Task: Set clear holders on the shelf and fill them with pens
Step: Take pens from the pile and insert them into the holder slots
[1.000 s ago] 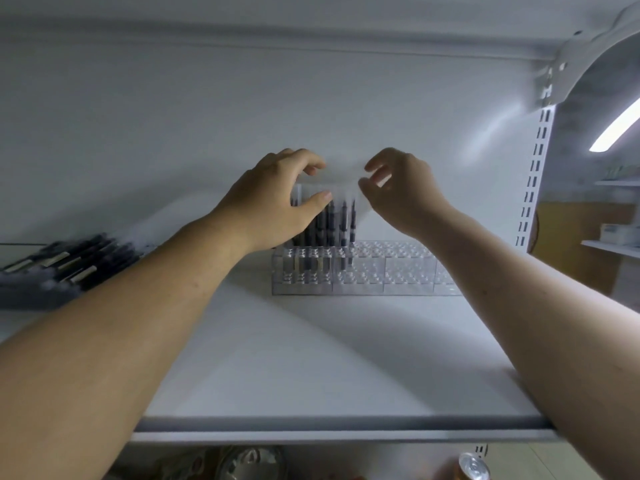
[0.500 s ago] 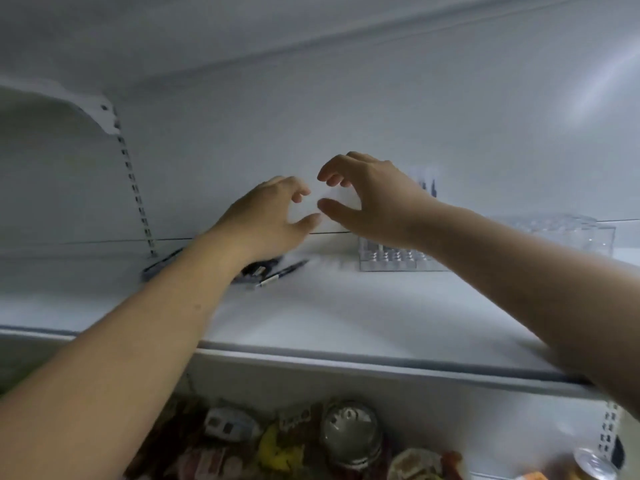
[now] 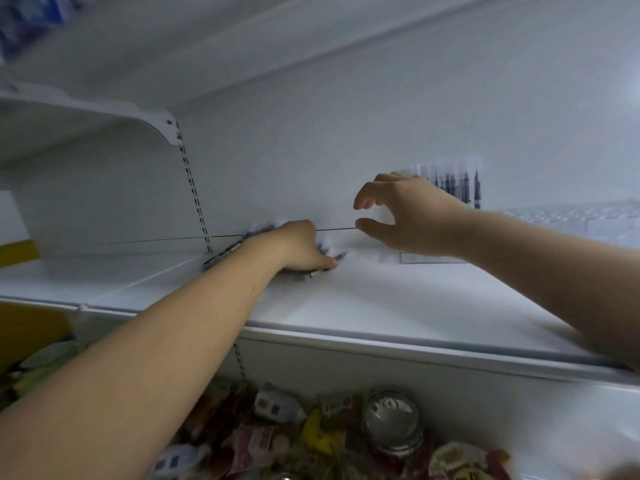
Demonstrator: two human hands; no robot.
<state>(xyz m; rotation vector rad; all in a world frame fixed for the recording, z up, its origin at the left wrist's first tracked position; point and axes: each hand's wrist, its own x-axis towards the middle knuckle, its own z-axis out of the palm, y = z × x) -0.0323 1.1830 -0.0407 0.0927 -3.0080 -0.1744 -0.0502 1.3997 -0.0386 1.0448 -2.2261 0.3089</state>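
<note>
Your left hand (image 3: 301,245) is lying on one blurred pile of dark loose pens (image 3: 224,253) on the white shelf (image 3: 398,299); its fingers are hidden, so you cannot tell its grip. Your right hand (image 3: 412,216) is hovering empty, fingers spread, before the clear plastic holders (image 3: 571,220).

One left hand (image 3: 298,247) and one right hand (image 3: 408,216) are showing, with one white metal shelf (image 3: 381,306); dark pens (image 3: 221,252) are blurring uncountably.

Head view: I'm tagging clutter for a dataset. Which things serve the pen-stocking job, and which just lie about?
Job: loose pens, left hand gripping them, right hand, clear holders, standing pens, shelf.
Lying about: snack packets, metal-lidded jar below.
</note>
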